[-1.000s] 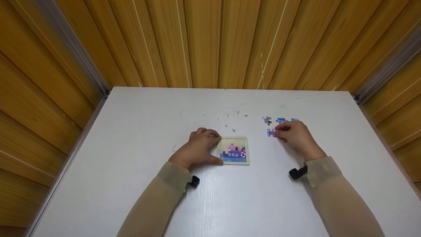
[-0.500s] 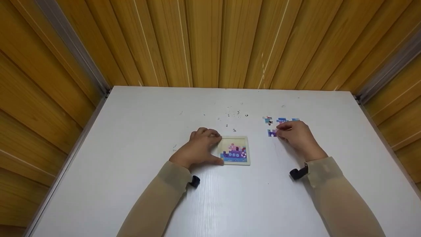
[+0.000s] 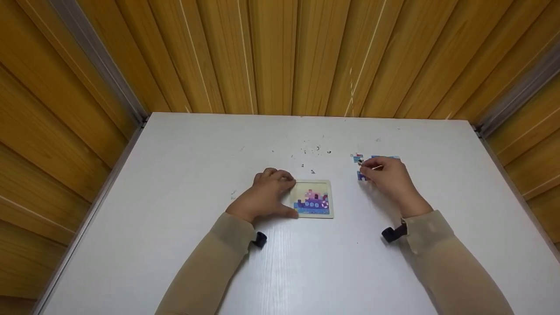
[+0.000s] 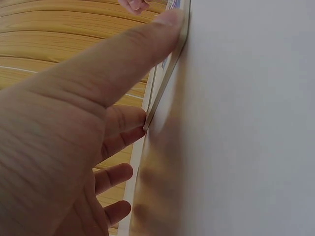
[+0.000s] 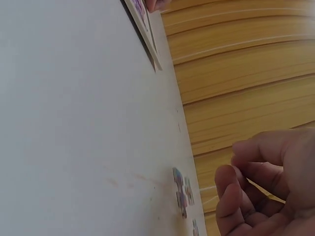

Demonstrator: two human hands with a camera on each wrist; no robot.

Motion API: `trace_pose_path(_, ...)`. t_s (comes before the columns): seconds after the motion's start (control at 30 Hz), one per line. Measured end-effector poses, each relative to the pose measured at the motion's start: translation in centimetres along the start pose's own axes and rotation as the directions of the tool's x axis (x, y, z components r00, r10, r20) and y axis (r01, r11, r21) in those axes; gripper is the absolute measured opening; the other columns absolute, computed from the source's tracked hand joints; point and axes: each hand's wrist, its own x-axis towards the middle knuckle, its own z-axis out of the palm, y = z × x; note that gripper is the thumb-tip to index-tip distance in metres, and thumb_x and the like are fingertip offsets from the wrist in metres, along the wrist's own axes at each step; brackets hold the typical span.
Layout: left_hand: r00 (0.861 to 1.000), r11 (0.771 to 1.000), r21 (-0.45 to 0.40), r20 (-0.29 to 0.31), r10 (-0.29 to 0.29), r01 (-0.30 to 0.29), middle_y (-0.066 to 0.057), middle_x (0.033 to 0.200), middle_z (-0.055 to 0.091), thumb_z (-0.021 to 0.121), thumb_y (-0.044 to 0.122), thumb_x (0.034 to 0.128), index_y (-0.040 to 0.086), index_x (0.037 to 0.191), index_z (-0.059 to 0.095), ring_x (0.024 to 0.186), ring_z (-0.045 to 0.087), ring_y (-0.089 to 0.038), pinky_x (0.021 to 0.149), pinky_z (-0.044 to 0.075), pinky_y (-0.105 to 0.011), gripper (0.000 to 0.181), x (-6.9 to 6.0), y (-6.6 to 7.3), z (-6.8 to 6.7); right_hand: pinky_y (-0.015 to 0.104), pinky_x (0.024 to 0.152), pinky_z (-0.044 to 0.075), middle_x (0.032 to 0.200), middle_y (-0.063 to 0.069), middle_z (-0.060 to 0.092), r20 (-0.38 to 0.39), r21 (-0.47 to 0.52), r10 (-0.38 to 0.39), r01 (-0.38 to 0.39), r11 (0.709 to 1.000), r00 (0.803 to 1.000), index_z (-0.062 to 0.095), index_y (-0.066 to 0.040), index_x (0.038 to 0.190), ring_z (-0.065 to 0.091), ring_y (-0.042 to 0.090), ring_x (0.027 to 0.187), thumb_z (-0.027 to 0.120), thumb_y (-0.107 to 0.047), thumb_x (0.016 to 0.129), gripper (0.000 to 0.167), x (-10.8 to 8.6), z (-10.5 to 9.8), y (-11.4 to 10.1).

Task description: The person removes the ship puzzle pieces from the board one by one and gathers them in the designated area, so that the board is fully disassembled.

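In the head view a small cream puzzle frame (image 3: 331,199) lies on the table, holding joined pieces of a purple and pink ship picture (image 3: 313,204). My left hand (image 3: 267,197) holds the frame by its left side, thumb at the near corner and index finger at the far one. My right hand (image 3: 389,181) hovers over loose puzzle pieces, its thumb and fingers bent with the tips close together. Nothing shows between those tips in the right wrist view. A purple piece (image 3: 361,176) lies under the fingertips, and a blue piece (image 3: 357,158) just beyond it.
More blue pieces (image 3: 385,156) lie behind the right hand, partly hidden by it. Small dark marks dot the white table (image 3: 197,175) beyond the frame. Yellow wood-grain panels (image 3: 271,57) stand at the back and both sides.
My right hand shifts slightly left over the purple piece, covering more of it. The left hand and the frame stay in place.
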Motion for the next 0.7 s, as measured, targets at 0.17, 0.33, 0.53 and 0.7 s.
trace_pose_path(0.17, 1.000, 1.000, 0.021, 0.007, -0.005, 0.005, 0.002, 0.170, 0.053, 0.098, 0.060, 0.0833, 0.020, 0.168, 0.057, 0.165, 0.034, -0.032, 0.138, 0.025, -0.057, 0.102, 0.0, 0.1, 0.1, 0.019, 0.078, 0.058, 0.120, 0.016, 0.078, 0.000, 0.034, -0.106, 0.106, 0.994, 0.994, 0.080, -0.005, 0.128, 0.071, 0.022, 0.099, 0.075, -0.025, 0.108, 0.029, -1.0, 1.1, -1.1)
trace_pose_path(0.33, 1.000, 1.000, 0.013, 0.005, -0.009, 0.009, 0.002, 0.170, 0.052, 0.098, 0.060, 0.0837, 0.021, 0.168, 0.058, 0.166, 0.033, -0.032, 0.139, 0.026, -0.057, 0.101, 0.2, 0.2, 0.0, 0.021, 0.080, 0.058, 0.116, 0.012, 0.080, 0.047, 0.033, -0.150, 0.148, 0.988, 0.988, 0.080, -0.007, 0.129, 0.069, 0.023, 0.097, 0.077, -0.025, 0.108, 0.029, -2.2, 2.4, -2.5)
trace_pose_path(0.53, 1.000, 1.000, 0.010, 0.008, -0.021, 0.021, 0.003, 0.169, 0.053, 0.099, 0.058, 0.0830, 0.020, 0.166, 0.059, 0.166, 0.033, -0.032, 0.139, 0.027, -0.056, 0.100, 0.3, 0.4, 0.0, 0.022, 0.079, 0.056, 0.120, 0.013, 0.079, 0.099, 0.053, -0.195, 0.190, 0.980, 0.976, 0.081, -0.006, 0.131, 0.064, 0.025, 0.098, 0.080, -0.023, 0.106, 0.030, -3.3, 4.0, -3.4)
trace_pose_path(0.7, 1.000, 0.999, 0.021, 0.012, -0.027, 0.027, 0.003, 0.169, 0.053, 0.099, 0.058, 0.0827, 0.021, 0.166, 0.060, 0.165, 0.034, -0.032, 0.140, 0.026, -0.056, 0.100, 0.2, 0.5, 0.2, 0.021, 0.079, 0.056, 0.123, 0.014, 0.078, 0.124, 0.059, -0.197, 0.191, 0.980, 0.972, 0.081, -0.008, 0.132, 0.064, 0.025, 0.101, 0.081, -0.023, 0.105, 0.031, -3.5, 4.9, -3.5)
